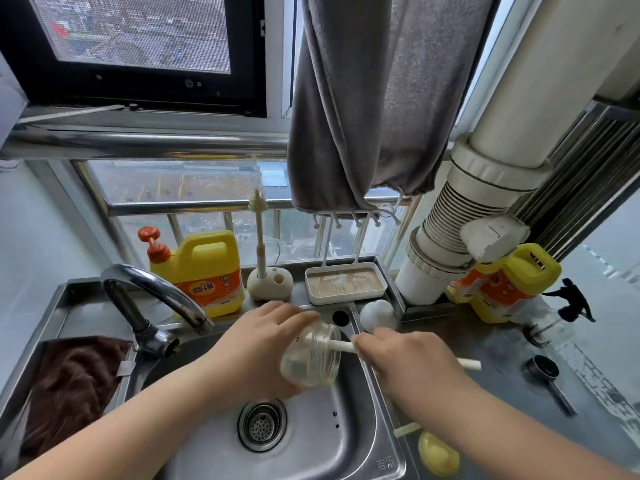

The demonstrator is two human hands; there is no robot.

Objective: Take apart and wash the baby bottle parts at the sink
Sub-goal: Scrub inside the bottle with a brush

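Observation:
My left hand (pixel 256 344) grips a clear baby bottle body (pixel 311 358) over the steel sink (pixel 311 441), its threaded mouth turned to the right. My right hand (pixel 408 362) holds a cream brush handle (pixel 469 364); the handle's front part (pixel 343 346) goes into the bottle's mouth, and the brush head is hidden inside. A white rounded bottle part (pixel 375 315) rests on the sink's back right rim. A yellow bottle part (pixel 438 453) with a pale straw-like piece (pixel 407 429) lies on the counter by my right forearm.
The faucet (pixel 156 299) arches over the sink's left side, with a brown cloth (pixel 69 382) to its left. Behind stand a yellow detergent jug (pixel 204 271), a brush stand (pixel 268 271) and a white drying tray (pixel 344 284). A black scoop (pixel 547 379) lies on the right counter.

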